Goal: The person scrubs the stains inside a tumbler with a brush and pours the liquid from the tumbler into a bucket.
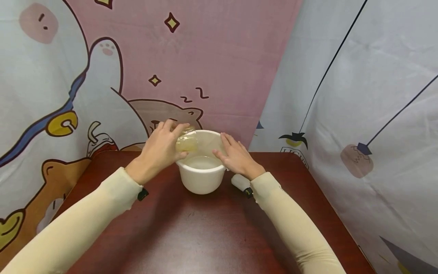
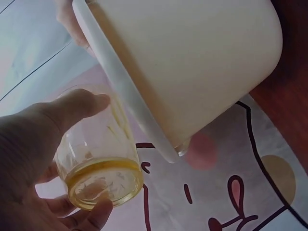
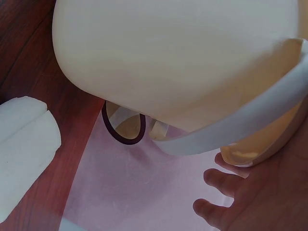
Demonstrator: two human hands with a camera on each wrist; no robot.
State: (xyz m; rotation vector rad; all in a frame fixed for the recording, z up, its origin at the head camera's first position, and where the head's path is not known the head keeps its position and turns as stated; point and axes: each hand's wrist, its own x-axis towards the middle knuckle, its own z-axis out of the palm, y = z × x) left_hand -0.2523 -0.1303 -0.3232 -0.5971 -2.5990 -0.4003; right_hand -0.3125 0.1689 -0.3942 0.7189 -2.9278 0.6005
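A white plastic bucket [image 1: 202,182] stands on the table, with some pale liquid in its bottom. My left hand [image 1: 161,142] grips a clear glass cup [image 1: 187,141] tipped on its side at the bucket's left rim. Yellowish tint shows in the cup, and its thick base [image 2: 103,185] faces the left wrist camera, with my thumb and fingers round the wall. On the bucket's right side my right hand [image 1: 237,155] rests at the rim, fingers extended and thumb toward the inside. In the right wrist view, its spread fingertips [image 3: 211,211] reach beyond the rim.
A white object with a black end [image 1: 241,182] lies on the dark red wooden table [image 1: 191,236], right of the bucket and near my right wrist. Close behind the table hangs a pink and white cloth [image 1: 219,57] with cartoon prints; another pale cloth [image 1: 386,95] hangs to the right.
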